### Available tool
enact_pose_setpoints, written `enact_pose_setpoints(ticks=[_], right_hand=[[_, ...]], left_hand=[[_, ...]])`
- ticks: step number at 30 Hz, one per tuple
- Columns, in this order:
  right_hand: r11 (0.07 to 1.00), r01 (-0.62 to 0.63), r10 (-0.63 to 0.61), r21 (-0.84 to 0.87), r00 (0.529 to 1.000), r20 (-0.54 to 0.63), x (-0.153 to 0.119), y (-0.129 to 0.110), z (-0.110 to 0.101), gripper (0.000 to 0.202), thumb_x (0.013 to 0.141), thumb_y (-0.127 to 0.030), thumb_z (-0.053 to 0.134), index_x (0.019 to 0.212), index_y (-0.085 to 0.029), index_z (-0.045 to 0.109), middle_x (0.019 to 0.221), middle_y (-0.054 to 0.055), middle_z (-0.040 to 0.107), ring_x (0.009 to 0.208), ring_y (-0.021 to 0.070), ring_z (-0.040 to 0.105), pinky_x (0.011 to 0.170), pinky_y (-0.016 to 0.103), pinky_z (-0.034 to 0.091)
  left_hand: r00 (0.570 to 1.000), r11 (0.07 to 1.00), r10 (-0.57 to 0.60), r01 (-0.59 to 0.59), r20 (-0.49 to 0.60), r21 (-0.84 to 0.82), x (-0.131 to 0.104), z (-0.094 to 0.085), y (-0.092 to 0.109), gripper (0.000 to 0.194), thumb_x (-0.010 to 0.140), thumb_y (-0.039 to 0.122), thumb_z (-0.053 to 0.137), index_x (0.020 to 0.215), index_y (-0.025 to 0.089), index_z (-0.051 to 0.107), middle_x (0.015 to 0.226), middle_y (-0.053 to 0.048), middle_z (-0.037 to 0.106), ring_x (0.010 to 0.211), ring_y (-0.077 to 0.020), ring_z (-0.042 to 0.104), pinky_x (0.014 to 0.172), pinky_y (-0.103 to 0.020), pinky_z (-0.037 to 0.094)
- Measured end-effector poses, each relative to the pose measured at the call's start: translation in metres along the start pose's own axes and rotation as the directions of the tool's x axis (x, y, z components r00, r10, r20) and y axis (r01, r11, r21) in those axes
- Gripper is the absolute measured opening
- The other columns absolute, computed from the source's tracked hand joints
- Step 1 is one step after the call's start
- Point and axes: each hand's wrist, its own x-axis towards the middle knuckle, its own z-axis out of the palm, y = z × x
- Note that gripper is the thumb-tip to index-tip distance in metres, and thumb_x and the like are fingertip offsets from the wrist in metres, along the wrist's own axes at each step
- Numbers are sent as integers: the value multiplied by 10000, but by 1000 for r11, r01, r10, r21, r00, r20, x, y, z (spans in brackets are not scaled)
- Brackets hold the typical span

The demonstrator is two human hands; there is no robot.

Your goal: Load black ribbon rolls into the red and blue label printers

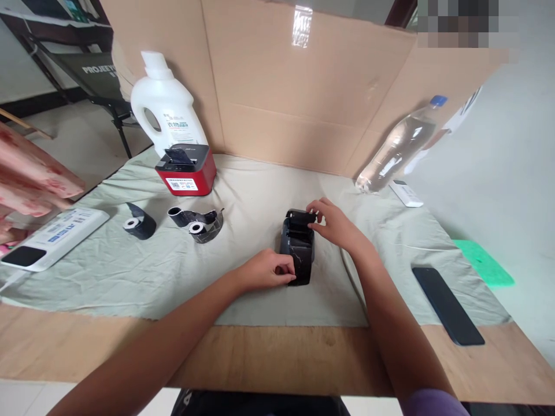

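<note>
A small black printer (295, 236) stands on the cloth in front of me, its lid (298, 218) raised. From its front hangs a strip of black paper (302, 264) with pale, marble-like lines. My left hand (265, 269) is closed in a pinch at the lower left edge of that strip. The fingers of my right hand (333, 224) are bent round the right end of the raised lid. Left of the printer lie a partly unrolled black paper roll (207, 231) and an empty-looking black tube (177, 217). Another black paper roll (143, 225) stands farther left.
A red and black printer (191, 173) stands at the back left before a white detergent jug (167, 107). A white power bank (54, 237) lies at the left. On the right are a phone (447, 305), a leaning water bottle (396, 150) and a cable (352, 277). Cardboard (277, 98) walls the back.
</note>
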Motion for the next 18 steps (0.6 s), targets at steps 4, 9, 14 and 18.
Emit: enact_pose_setpoints(ticks=[4,9,14,18], right_hand=[[998,-53,59,-35,978,201,-13,-16,-12,313,829,-221,651,1122,-316,705,1152,30,544,807,154,601,779,349,511],[994,-89,99,-65,981,170,-5,-18,-3,292,839,-254,679,1115,-319,746,1241,55,533,896,188,628,851,394,524],[976,-218,218,-23,957,192,3,-7,12,458,812,-296,721,1267,-305,664,1155,80,587,960,215,622,876,392,528],[943,-332,325,-9,918,228,2,0,15,467,828,-337,698,1290,-327,623,1190,78,598,833,173,631,803,350,540]], left_hand=[[1000,1000,-8,8,14,-2,0,-1,0,83,839,261,656,844,187,694,716,13,716,623,-101,610,624,-195,445],[1000,1000,-6,6,8,6,0,-2,1,87,839,271,656,831,194,694,704,16,714,617,-103,605,610,-194,439],[1000,999,-2,2,5,33,0,-4,4,67,825,247,651,827,203,701,709,19,717,646,-113,622,612,-196,433],[1000,998,11,-12,17,57,0,-4,4,70,834,248,640,840,209,698,729,14,717,661,-115,625,624,-202,422]])
